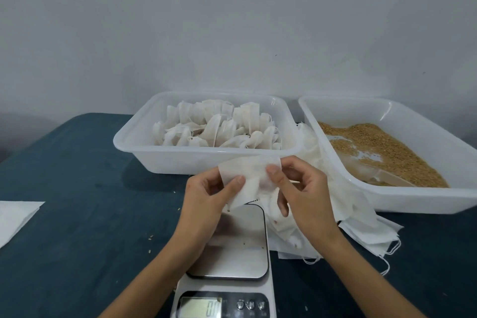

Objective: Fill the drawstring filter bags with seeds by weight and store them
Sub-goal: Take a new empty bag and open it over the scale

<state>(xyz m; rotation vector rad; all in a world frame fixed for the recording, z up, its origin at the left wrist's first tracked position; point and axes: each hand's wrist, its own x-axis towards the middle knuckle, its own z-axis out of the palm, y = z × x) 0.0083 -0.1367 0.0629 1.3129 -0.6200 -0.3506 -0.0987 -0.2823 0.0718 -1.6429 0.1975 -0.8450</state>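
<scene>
Holding an empty drawstring filter bag (249, 178) above the kitchen scale (229, 263) at lower centre, you pinch it with your left hand (206, 204) and your right hand (302, 193), thumbs on top. Filled bags (219, 126) sit in the white tub (144, 147) behind; seeds (382, 147) fill the right tray (413, 201). Spare bags (361, 230) lie between.

White filter bag (249, 175), 2 white tubs (206, 157), tan seeds (387, 147), dk teal tablecloth (77, 188).
</scene>
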